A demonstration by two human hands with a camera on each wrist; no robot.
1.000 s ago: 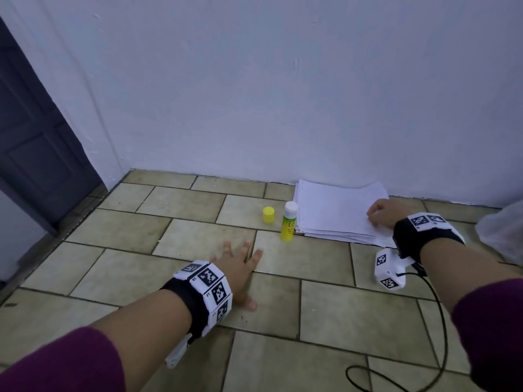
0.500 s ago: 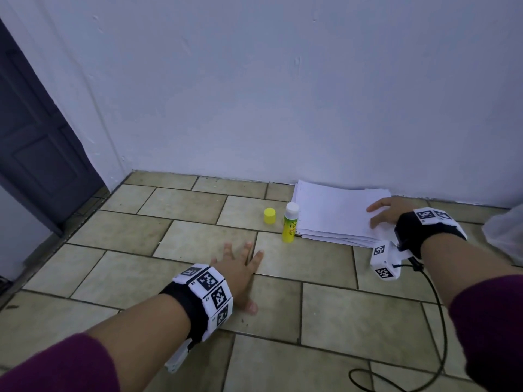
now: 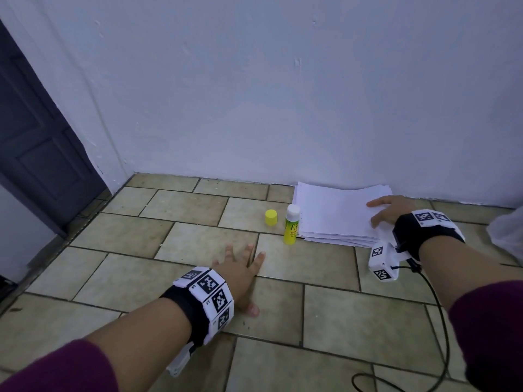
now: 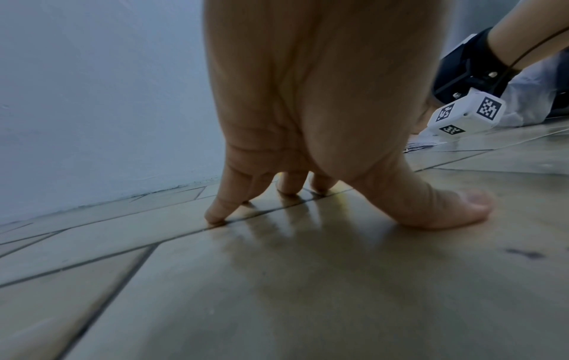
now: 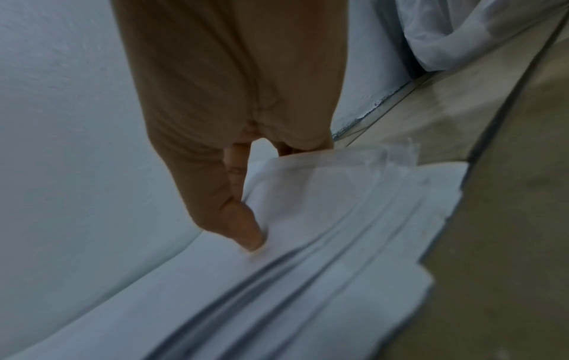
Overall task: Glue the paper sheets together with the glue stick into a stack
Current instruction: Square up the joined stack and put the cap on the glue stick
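Your left hand rests flat on the floor tiles, fingers spread, holding nothing. Further right, the yellow cap lies off, beside the upright glue stick. Your right hand is lifting a corner of the paper sheets, thumb pressing. Gluing looks barely begun.

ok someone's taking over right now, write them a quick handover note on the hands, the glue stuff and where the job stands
Left hand: open, fingers spread, resting flat on the floor tiles, holding nothing.
Right hand: on the near right corner of the paper stack; thumb and fingers look to be lifting the top sheet's corner.
Glue stick: upright and uncapped, just left of the stack. Its yellow cap sits on the floor to its left.
Done: glue uncapped.
Left: no fresh glue visible; separate a sheet, glue it, press it on, repeat.
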